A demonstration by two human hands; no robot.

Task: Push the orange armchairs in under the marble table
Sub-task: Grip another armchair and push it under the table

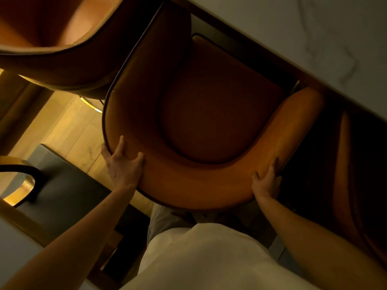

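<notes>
- Both hands clamp the curved backrest of the middle orange armchair (209, 126): the left hand (123, 164) wraps the rim at its left rear corner, fingers over the top and thumb on the inner face, while the right hand (266, 181) pinches the rim at the right rear corner.
- From that grip the seat cushion lies straight ahead, and beyond it the marble table (314, 38) runs as a pale slab across the upper right of the view.
- Its dark underside edge already overlaps the front of the cushion and the tip of the right armrest, so the chair looks partly tucked in; the push should go forward, square to that edge.
- Neither hand is clearly nearer the table, though the left side of the chair seems to trail a little, so the left hand may need to lead.
- A second orange armchair (62, 38) sits just beside the left arm of this one, close enough to rub.
- Another orange shape in shadow at far right may be a third chair.
- Underfoot is a wooden plank floor (69, 130) in warm, dim light, with a dark rug (62, 195) beside the person's left arm.
</notes>
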